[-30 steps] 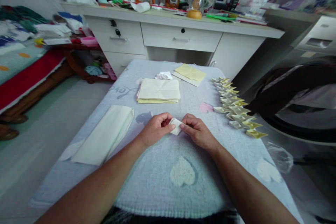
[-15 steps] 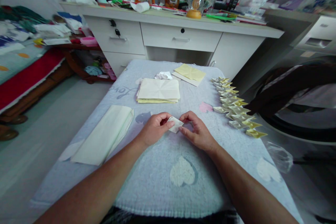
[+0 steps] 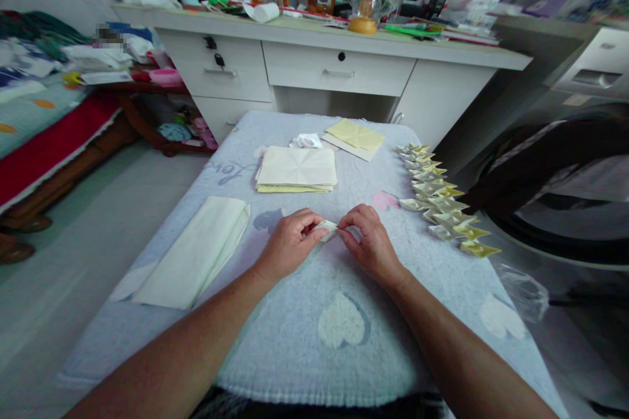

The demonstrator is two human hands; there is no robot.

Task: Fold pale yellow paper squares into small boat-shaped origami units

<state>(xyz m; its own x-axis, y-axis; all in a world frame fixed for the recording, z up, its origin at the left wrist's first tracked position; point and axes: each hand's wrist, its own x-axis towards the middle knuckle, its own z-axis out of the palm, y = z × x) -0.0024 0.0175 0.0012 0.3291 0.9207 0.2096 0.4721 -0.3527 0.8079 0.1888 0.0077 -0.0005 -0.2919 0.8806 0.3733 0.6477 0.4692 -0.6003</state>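
Between my hands, over the middle of the cloth-covered table, is a small folded piece of pale paper point(image 3: 326, 231). My left hand point(image 3: 293, 239) pinches its left side between thumb and fingers. On the paper's right corner, the thumb and forefinger of my right hand point(image 3: 369, 241) are pinched together. Beyond them lies a stack of creased paper sheets point(image 3: 296, 166), white on top with yellow below. Rows of small folded paper boats point(image 3: 445, 203), white and yellow, stand along the table's right side.
A folded pale cloth or large paper point(image 3: 194, 255) lies at the left of the table. Farther back are a crumpled white tissue point(image 3: 306, 141) and loose yellow and white sheets point(image 3: 356, 136). A cluttered white desk point(image 3: 339, 65) stands behind; a washing machine point(image 3: 584, 78) is at right.
The paper has been tilted or folded narrower and shows less of its face. My right fingers have closed onto its right corner.
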